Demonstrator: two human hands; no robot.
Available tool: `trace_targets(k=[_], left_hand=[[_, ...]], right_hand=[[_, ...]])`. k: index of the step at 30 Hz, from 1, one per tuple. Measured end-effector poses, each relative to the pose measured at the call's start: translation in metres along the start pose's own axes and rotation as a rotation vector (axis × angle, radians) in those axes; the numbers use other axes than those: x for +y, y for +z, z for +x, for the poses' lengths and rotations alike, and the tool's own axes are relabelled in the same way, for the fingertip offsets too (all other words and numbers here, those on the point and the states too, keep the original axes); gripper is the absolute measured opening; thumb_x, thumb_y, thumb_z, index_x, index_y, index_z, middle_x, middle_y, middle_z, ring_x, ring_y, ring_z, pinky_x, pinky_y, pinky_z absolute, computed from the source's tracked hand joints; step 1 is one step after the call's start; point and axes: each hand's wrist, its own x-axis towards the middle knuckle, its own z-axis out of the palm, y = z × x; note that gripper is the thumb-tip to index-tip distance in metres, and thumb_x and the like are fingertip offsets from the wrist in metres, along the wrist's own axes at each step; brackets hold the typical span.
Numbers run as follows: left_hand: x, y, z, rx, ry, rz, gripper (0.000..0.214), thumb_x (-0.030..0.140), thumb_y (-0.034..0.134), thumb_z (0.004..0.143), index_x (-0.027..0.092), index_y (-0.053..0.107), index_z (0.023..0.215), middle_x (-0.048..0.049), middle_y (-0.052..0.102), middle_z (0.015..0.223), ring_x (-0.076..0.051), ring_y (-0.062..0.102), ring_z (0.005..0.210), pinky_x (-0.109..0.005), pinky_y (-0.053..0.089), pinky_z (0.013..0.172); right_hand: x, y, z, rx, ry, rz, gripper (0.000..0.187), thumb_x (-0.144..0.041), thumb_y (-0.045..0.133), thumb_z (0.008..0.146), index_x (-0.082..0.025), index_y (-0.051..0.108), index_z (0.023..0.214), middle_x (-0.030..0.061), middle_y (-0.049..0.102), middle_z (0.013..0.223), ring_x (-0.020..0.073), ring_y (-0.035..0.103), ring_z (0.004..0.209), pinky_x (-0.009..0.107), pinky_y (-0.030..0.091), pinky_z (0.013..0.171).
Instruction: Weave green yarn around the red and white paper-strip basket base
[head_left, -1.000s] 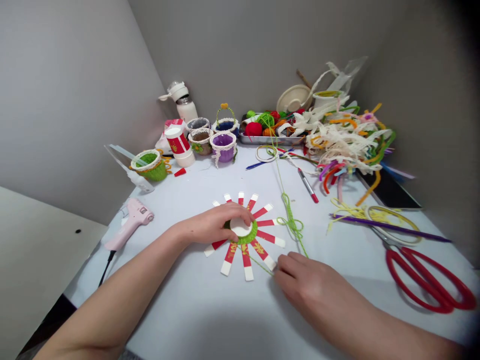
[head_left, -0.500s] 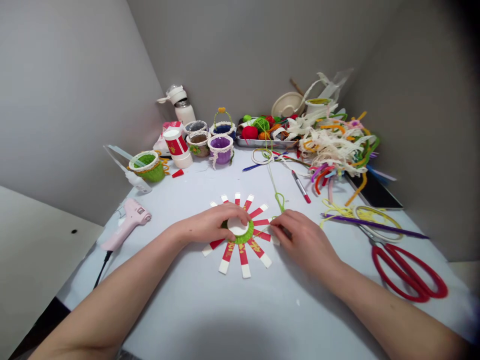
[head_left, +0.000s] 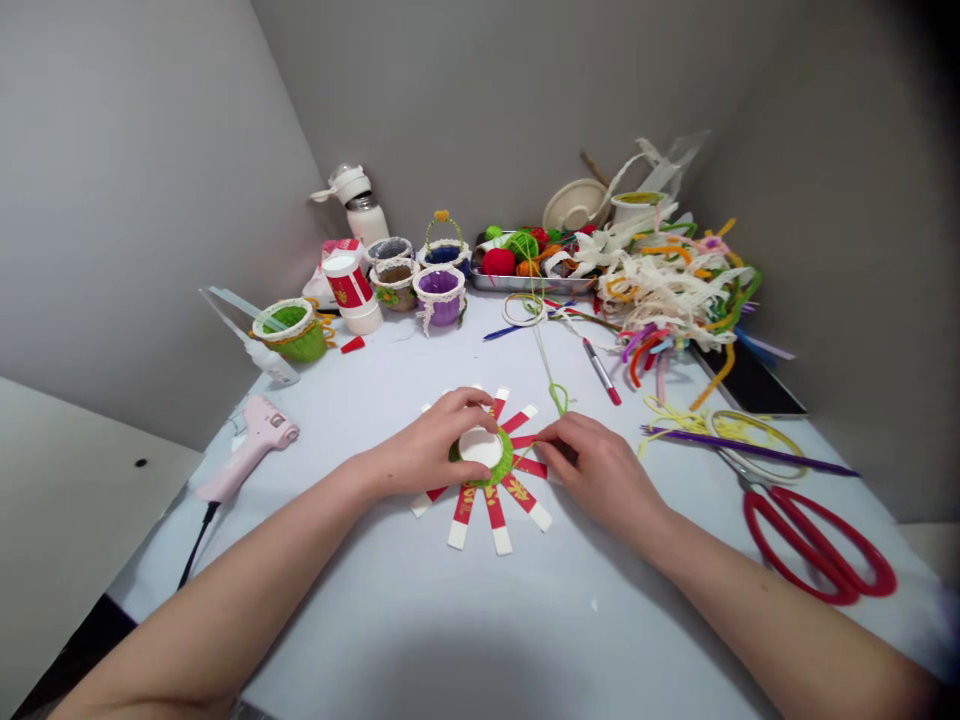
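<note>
Cup (head_left: 480, 448) with its wall cut into red-and-white strips (head_left: 496, 508), splayed flat at mid-table, green yarn (head_left: 484, 473) wound round its base. Your left hand (head_left: 431, 450) clamps over the cup's rim, hiding the far strips. Your right hand (head_left: 592, 462), apart from the left, pinches the yarn just right of the cup, above the strips; the strand rises toward the tray (head_left: 525, 285) of yarn balls, passing beside a red marker (head_left: 601, 372). Left of the cup lies a pink glue gun (head_left: 253, 450); right, red scissors (head_left: 814, 550) under a purple stick (head_left: 750, 442). Farther back stand small baskets (head_left: 440, 297) and a heap of pipe cleaners (head_left: 664, 340).
</note>
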Motion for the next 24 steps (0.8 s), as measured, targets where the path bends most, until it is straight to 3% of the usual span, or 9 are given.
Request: trace_targets(k=[5, 10, 19, 24], left_hand=[[0.013, 0.005, 0.000, -0.019, -0.036, 0.129, 0.030, 0.021, 0.068, 0.092, 0.020, 0.061, 0.121, -0.0132, 0.061, 0.127, -0.032, 0.057, 0.125, -0.049, 0.049, 0.108], [0.022, 0.012, 0.000, 0.031, -0.068, 0.241, 0.033, 0.015, 0.061, 0.086, 0.020, 0.059, 0.119, -0.0139, 0.062, 0.127, -0.033, 0.057, 0.122, -0.051, 0.048, 0.106], [0.010, -0.017, -0.003, -0.157, 0.008, 0.113, 0.047, 0.005, 0.055, 0.079, 0.023, 0.060, 0.122, -0.0072, 0.067, 0.129, -0.029, 0.057, 0.124, -0.049, 0.044, 0.111], [0.009, -0.017, -0.004, -0.164, 0.049, 0.057, 0.039, 0.004, 0.056, 0.082, 0.023, 0.062, 0.116, -0.0077, 0.066, 0.130, -0.027, 0.058, 0.124, -0.046, 0.045, 0.111]], right_hand=[[0.000, 0.001, 0.001, 0.010, 0.008, 0.006, 0.017, -0.019, 0.057, 0.097, -0.021, 0.068, 0.084, 0.0032, 0.067, 0.083, 0.0207, 0.063, 0.082, 0.033, 0.046, 0.074], [0.000, -0.001, 0.000, -0.004, 0.008, 0.017, 0.017, -0.019, 0.058, 0.098, -0.021, 0.070, 0.086, 0.0037, 0.069, 0.086, 0.0209, 0.065, 0.085, 0.033, 0.047, 0.076], [-0.005, -0.013, -0.002, -0.021, -0.198, 0.046, 0.021, -0.014, 0.055, 0.102, -0.022, 0.074, 0.098, 0.0069, 0.071, 0.095, 0.0206, 0.066, 0.091, 0.032, 0.051, 0.078], [-0.010, -0.018, -0.008, -0.108, -0.237, 0.033, 0.022, -0.012, 0.053, 0.103, -0.021, 0.072, 0.099, 0.0050, 0.069, 0.094, 0.0175, 0.066, 0.084, 0.028, 0.050, 0.073]])
